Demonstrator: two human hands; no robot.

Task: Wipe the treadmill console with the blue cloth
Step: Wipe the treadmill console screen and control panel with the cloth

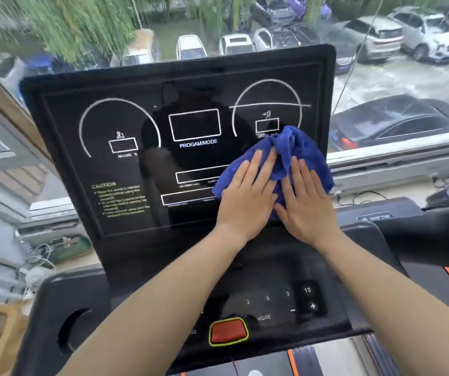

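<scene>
Pressing blue cloth [296, 156] against treadmill console [136, 169] lower right: left hand [247, 196], right hand [306, 204], both flat, fingers spread.

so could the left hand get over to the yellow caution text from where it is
Probably yes: the left hand lies flat on the blue cloth, and the screen between it and the caution text is bare.

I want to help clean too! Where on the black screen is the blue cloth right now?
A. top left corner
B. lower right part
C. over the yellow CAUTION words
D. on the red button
B: both hands, left hand and right hand, press the blue cloth flat on the lower right of the console screen.
</scene>
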